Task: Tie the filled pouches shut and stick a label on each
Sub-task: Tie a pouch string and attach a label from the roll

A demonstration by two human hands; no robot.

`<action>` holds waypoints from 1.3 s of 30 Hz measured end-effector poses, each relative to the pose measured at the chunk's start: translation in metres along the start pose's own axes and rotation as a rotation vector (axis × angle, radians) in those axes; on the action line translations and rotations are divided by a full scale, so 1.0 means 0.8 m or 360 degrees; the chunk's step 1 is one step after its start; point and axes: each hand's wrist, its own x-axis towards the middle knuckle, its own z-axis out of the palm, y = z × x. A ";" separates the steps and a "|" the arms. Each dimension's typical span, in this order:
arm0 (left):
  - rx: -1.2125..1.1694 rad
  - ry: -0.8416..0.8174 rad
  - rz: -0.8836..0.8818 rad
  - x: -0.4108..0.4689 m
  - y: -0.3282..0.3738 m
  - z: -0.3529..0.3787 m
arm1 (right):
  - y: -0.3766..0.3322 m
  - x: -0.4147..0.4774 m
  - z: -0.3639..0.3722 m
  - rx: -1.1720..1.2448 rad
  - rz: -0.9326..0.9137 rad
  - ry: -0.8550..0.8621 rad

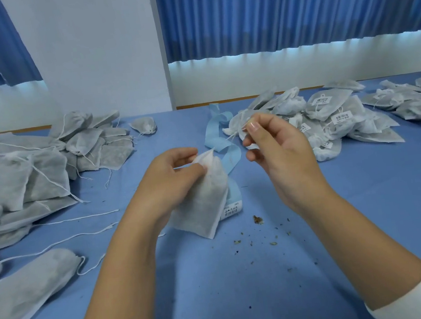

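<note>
Tying step. Left hand (176,171) grips pouch (203,202) neck, held upright just before label strip (224,142); right hand (278,146) pinches drawstring (243,126). Next, likely: cinch, knot, then label.

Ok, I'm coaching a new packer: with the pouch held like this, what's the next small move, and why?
Probably draw the string taut to the right to cinch the neck. The left hand grips the pouch at its gathered top, the right hand pinches the string's end, and no knot shows yet.
</note>
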 end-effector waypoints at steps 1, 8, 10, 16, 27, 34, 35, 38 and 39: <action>0.0019 0.0047 -0.0004 0.001 -0.002 -0.001 | -0.002 -0.003 0.002 -0.0042 -0.0083 -0.0071; 0.0142 0.0357 0.0008 0.006 -0.001 0.003 | 0.005 -0.027 0.019 -0.0630 -0.0266 -0.0474; -0.0011 0.0369 -0.0054 0.006 0.000 0.004 | 0.013 -0.030 0.021 -0.0844 -0.0240 -0.0504; -0.0596 -0.0025 -0.0258 -0.002 0.012 0.002 | 0.022 -0.027 0.019 -0.0881 -0.0193 -0.0421; -0.0263 0.0490 -0.0227 0.024 -0.024 0.000 | 0.033 -0.003 -0.029 -0.0918 0.0664 -0.0621; -0.0005 0.0543 -0.0105 0.031 -0.038 0.018 | 0.057 -0.015 -0.016 -0.0921 0.0668 -0.0735; 0.0000 0.0536 -0.0051 0.031 -0.039 0.019 | 0.058 -0.014 -0.015 -0.0878 0.0657 -0.0718; -0.0022 0.0505 0.0079 0.030 -0.037 0.022 | 0.059 -0.013 -0.017 -0.0755 0.0621 -0.0729; -0.0004 0.0478 0.0091 0.030 -0.038 0.024 | 0.059 -0.013 -0.017 -0.0720 0.0600 -0.0734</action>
